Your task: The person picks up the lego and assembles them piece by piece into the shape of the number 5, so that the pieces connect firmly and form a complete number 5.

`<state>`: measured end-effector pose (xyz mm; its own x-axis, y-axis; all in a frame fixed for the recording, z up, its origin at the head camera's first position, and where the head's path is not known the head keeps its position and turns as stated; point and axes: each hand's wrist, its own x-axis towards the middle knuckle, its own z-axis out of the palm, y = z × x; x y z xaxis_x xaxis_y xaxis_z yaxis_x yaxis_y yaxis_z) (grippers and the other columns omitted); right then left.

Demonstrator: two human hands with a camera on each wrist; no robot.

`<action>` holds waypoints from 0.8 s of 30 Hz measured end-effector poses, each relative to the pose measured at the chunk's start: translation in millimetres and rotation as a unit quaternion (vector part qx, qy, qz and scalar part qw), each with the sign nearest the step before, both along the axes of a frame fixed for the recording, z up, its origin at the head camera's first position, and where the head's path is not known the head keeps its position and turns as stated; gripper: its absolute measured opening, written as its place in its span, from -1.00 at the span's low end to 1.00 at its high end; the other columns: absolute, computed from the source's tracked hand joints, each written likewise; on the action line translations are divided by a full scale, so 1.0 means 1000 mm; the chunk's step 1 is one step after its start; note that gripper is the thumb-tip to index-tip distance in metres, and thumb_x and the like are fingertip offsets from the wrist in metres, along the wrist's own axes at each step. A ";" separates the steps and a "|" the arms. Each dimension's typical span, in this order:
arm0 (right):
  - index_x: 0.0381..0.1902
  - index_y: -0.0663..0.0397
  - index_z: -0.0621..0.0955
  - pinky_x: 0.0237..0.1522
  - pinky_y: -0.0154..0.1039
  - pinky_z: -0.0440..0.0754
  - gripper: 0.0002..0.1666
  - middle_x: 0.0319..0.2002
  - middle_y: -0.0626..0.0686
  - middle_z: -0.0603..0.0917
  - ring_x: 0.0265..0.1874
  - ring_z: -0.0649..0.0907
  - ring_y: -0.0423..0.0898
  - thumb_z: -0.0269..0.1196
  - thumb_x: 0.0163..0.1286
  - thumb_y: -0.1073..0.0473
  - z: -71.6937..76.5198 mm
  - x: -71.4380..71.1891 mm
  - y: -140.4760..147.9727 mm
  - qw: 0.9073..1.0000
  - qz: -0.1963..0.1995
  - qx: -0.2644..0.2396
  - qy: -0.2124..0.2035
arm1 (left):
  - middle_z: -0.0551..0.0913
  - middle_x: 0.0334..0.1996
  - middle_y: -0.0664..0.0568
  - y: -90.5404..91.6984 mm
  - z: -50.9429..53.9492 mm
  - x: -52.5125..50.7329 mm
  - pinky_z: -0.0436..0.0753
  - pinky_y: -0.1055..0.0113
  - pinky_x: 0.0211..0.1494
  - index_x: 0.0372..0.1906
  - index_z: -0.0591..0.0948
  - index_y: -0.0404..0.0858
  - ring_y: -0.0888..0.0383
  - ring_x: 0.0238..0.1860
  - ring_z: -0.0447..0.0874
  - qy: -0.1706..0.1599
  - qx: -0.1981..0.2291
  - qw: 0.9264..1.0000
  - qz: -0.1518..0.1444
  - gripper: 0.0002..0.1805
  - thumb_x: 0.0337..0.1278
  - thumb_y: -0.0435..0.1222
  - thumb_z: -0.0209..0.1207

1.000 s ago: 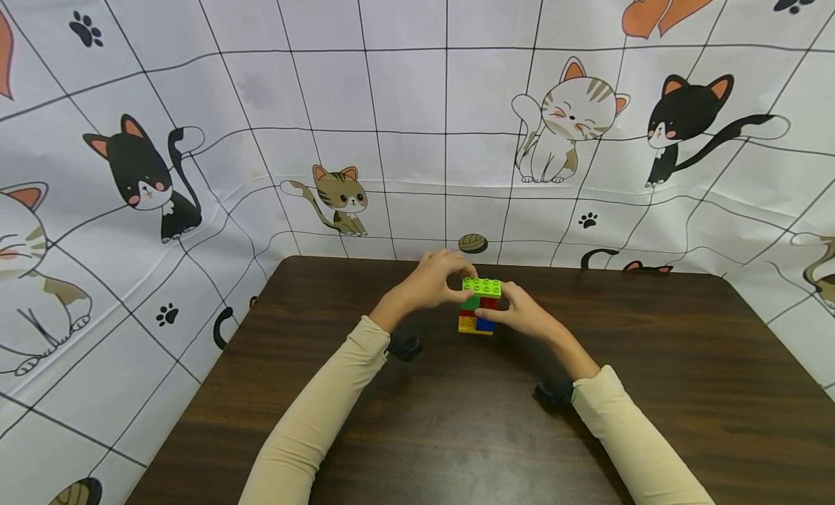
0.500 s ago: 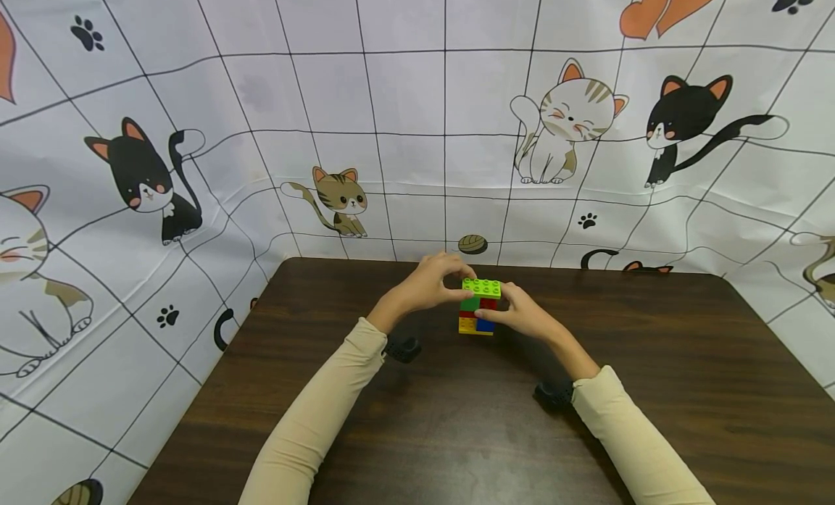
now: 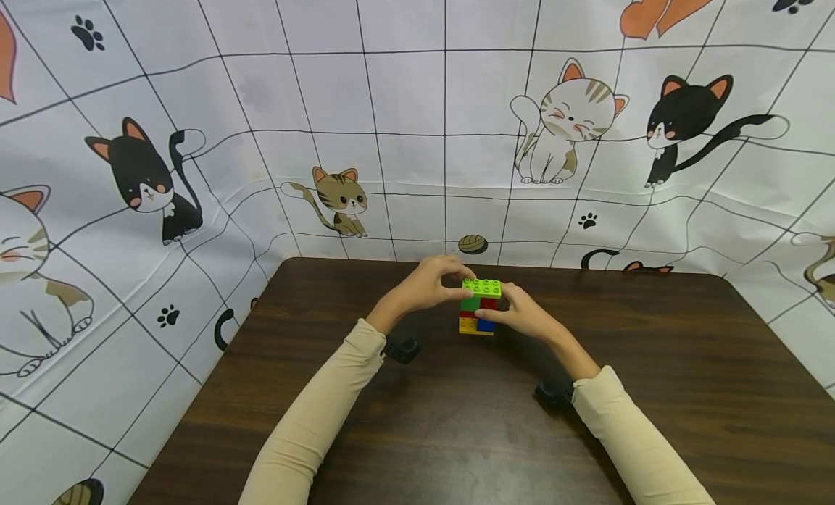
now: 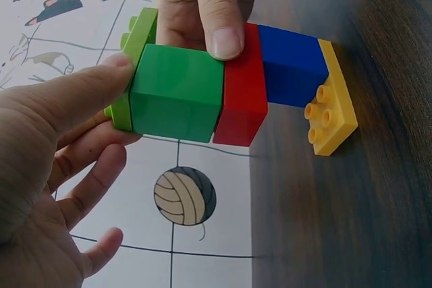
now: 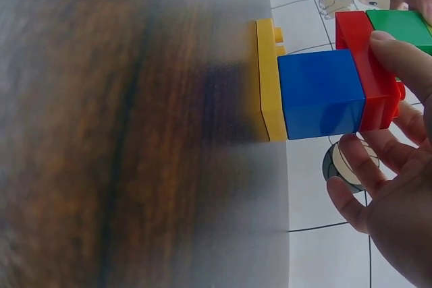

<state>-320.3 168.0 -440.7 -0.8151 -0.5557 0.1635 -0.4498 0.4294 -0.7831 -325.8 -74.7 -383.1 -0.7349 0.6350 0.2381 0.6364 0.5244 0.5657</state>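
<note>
An upright stack of toy building bricks stands on the dark table near its far edge. From the bottom come a yellow plate [image 4: 341,123], a blue brick [image 5: 318,96], a red brick [image 4: 243,99], a green brick [image 4: 177,92] and a lime studded brick [image 3: 481,288] on top. My left hand [image 3: 424,286] pinches the lime brick at its left side, thumb in front and the lower fingers loose. Lower down, on the right, my right hand [image 3: 525,315] holds the red brick with its thumb across the near face. The stack partly hides its fingertips.
The dark wooden table [image 3: 417,425] reaches back to a white cloth [image 3: 404,92] printed with cats and grid lines. Dark wrist devices sit under the left wrist [image 3: 401,351] and the right wrist [image 3: 553,395].
Almost nothing differs. My left hand and wrist have sunk very slightly; the stack and the right hand look the same.
</note>
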 end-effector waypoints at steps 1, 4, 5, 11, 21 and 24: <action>0.21 0.19 0.56 0.08 0.00 0.63 -0.50 0.05 0.19 0.64 0.01 0.58 0.05 0.37 0.40 0.11 0.000 0.000 0.000 1.000 0.000 -0.001 0.000 | 0.64 -0.11 -0.04 0.000 0.000 0.000 0.58 -0.03 0.18 0.10 0.70 -0.22 -0.10 0.02 0.60 -0.001 0.001 1.000 0.001 -0.64 0.27 -0.18 0.37; 0.21 0.19 0.55 0.07 0.00 0.64 -0.51 0.05 0.19 0.65 0.01 0.59 0.05 0.37 0.41 0.12 -0.001 0.000 0.001 1.000 0.002 -0.004 0.001 | 0.64 -0.12 -0.02 0.000 -0.001 0.001 0.59 0.02 0.16 0.10 0.71 -0.21 -0.04 0.00 0.61 0.006 -0.003 1.000 0.006 -0.64 0.26 -0.17 0.37; 0.21 0.20 0.55 0.07 0.00 0.64 -0.51 0.05 0.20 0.65 0.00 0.60 0.05 0.36 0.41 0.12 -0.001 0.000 0.001 1.000 0.004 -0.005 0.000 | 0.65 -0.12 -0.01 0.001 0.000 0.001 0.60 0.05 0.15 0.10 0.71 -0.20 -0.02 -0.01 0.61 0.008 -0.005 1.000 0.008 -0.64 0.25 -0.16 0.37; 0.22 0.22 0.55 0.07 -0.03 0.66 -0.51 0.05 0.20 0.66 -0.01 0.63 0.03 0.35 0.42 0.14 0.000 0.001 0.001 1.000 0.010 -0.009 0.000 | 0.66 -0.13 0.01 0.001 0.000 0.001 0.61 0.13 0.12 0.09 0.72 -0.19 0.08 -0.05 0.61 0.008 0.000 1.000 0.014 -0.64 0.23 -0.17 0.39; 0.24 0.20 0.54 0.05 -0.04 0.66 -0.49 0.05 0.19 0.66 0.01 0.61 0.04 0.36 0.41 0.13 0.000 -0.001 0.001 1.000 0.010 -0.009 -0.002 | 0.66 -0.08 -0.05 0.001 -0.002 0.001 0.63 0.01 0.16 0.11 0.71 -0.23 -0.11 0.03 0.62 -0.018 0.015 1.000 0.017 -0.62 0.25 -0.18 0.38; 0.24 0.20 0.54 0.04 -0.06 0.66 -0.49 0.04 0.19 0.66 0.00 0.61 0.04 0.36 0.41 0.13 -0.001 -0.001 0.001 1.000 0.009 -0.009 -0.001 | 0.65 -0.10 -0.02 0.002 -0.001 0.002 0.62 0.14 0.13 0.11 0.71 -0.20 0.00 -0.01 0.60 -0.011 0.003 1.000 0.021 -0.62 0.25 -0.16 0.38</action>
<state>-321.1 169.1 -441.9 -0.8058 -0.5668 0.1713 -0.4552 0.4081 -0.7914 -323.7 -72.5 -384.3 -0.7663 0.6013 0.2264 0.6013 0.5469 0.5825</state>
